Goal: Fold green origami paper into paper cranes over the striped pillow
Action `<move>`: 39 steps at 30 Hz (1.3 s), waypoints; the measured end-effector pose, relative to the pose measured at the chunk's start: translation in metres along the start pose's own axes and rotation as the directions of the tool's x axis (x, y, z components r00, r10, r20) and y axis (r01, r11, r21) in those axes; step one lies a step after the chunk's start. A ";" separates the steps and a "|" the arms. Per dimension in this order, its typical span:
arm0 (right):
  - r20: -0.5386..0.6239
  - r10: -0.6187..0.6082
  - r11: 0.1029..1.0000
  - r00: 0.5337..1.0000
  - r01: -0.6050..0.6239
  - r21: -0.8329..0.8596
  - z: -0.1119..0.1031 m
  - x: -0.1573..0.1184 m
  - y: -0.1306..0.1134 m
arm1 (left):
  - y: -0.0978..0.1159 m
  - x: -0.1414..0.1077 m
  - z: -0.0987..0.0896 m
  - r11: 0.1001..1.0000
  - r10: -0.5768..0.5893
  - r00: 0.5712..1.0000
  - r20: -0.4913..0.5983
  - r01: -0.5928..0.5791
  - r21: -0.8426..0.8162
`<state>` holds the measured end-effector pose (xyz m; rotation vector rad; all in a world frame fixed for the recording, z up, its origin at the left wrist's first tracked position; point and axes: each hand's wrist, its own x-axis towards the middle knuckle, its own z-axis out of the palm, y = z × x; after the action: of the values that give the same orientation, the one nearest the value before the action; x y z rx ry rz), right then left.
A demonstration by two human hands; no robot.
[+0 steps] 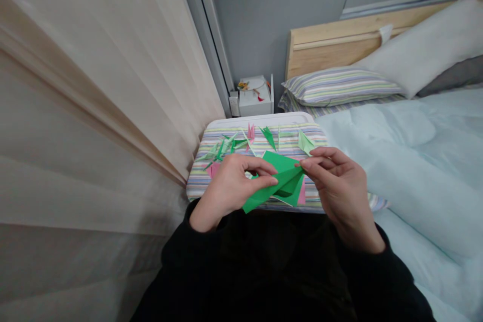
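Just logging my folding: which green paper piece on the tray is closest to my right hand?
The pale green folded paper piece, just above your right hand; the darker green pieces lie farther left.

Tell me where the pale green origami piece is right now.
In the head view, the pale green origami piece lies on the striped cloth, right of centre, just above the right hand, which pinches the bright green paper.

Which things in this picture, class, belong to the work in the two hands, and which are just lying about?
Belonging to the work: left hand, right hand, folded green paper, small green paper folds, pink paper fold.

Just lying about: white box, striped pillow, white pillow, pale blue bedding.
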<state>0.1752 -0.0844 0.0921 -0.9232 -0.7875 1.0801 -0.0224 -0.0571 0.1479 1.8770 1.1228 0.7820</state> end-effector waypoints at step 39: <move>0.226 0.138 0.980 0.964 -0.099 -0.176 0.005 -0.008 0.009 | 0.012 0.015 0.032 0.957 0.009 0.998 -0.067 -0.028 -0.290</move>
<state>0.1651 -0.0892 0.0854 -1.0005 -1.0405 1.2607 0.0148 -0.0577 0.1441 1.6266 0.9712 0.9693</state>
